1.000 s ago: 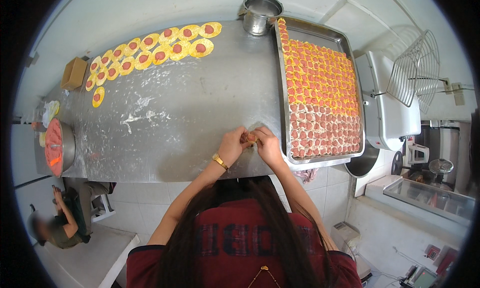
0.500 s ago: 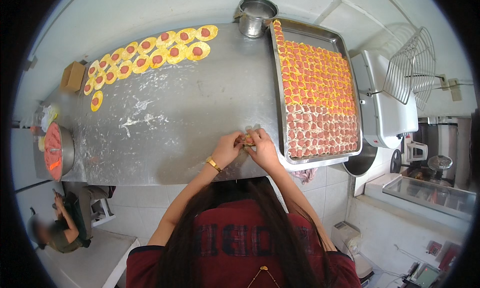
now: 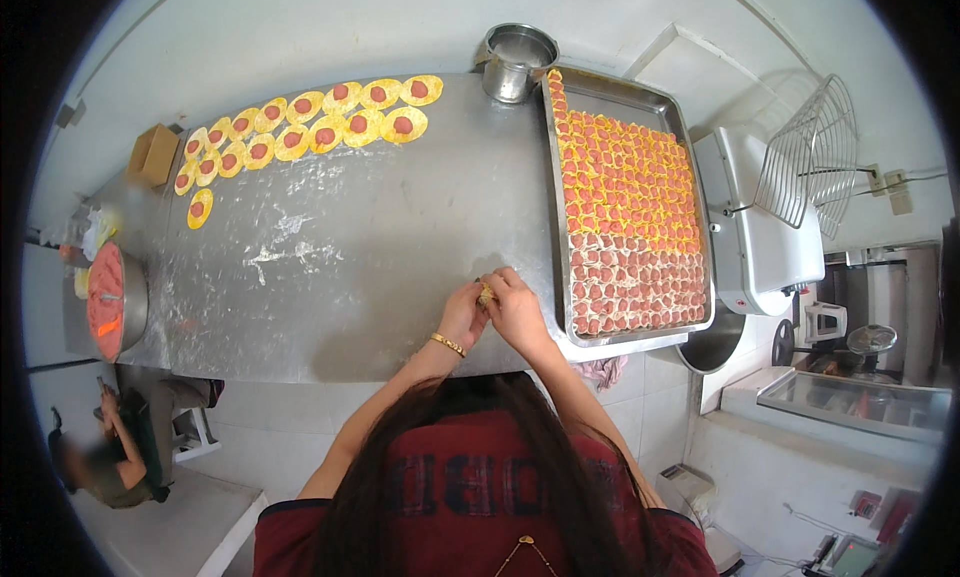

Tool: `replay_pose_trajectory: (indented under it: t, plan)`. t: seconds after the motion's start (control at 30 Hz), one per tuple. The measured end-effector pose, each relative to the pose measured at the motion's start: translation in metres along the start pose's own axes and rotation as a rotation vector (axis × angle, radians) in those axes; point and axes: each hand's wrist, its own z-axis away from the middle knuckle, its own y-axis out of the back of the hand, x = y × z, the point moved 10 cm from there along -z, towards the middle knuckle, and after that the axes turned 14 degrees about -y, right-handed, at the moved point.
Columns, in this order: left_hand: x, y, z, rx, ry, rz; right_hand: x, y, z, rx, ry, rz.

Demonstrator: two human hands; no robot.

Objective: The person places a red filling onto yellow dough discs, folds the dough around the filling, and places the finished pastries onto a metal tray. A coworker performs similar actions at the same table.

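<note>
Close to the near edge of a steel table [image 3: 400, 227], right of its middle, we hold one small yellow dumpling [image 3: 487, 295] between both hands. The fingers of our left hand [image 3: 462, 315], which wears a gold bracelet [image 3: 449, 345] at the wrist, close around its left side; the fingers of our right hand [image 3: 516, 310] pinch it from the right, covering part of it. Near the right hand, a large metal tray [image 3: 630, 97] lies along the table's right end, packed with rows of open-topped dumplings: yellow ones [image 3: 630, 177] toward its far edge, paler ones [image 3: 640, 277] toward its near edge. Beside the tray's far left corner stands a steel pot [image 3: 512, 82]. Toward the table's far left corner, round yellow wrappers [image 3: 302, 151] lie mostly in two rows, each with a lump of pink meat filling [image 3: 403, 125]. At the table's left end, a steel bowl [image 3: 133, 302] holds more pink filling.
</note>
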Motion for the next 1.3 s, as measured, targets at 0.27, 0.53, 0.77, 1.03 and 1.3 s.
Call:
replay_pose_trajectory:
  t: [0.27,0.53,0.77,1.03,1.3]
  plan:
    - [-0.014,0.034,0.011,0.12,0.088,0.065,-0.019,-0.014,0.014,-0.03,0.004,0.194]
    - [0.087,0.041,0.091,0.05,-0.562,-0.968,-0.044,-0.005,0.07,0.035,0.101,0.219]
    - [0.094,0.008,0.12,0.125,-0.844,-1.509,0.0,0.047,0.046,-0.146,0.241,0.178]
    - [0.019,-0.096,0.061,0.168,-0.981,-1.681,0.19,0.338,-0.213,0.198,0.025,0.034]
    - [-0.022,-0.145,0.036,0.227,-0.901,-1.816,0.27,0.383,-0.356,0.113,0.073,0.025]
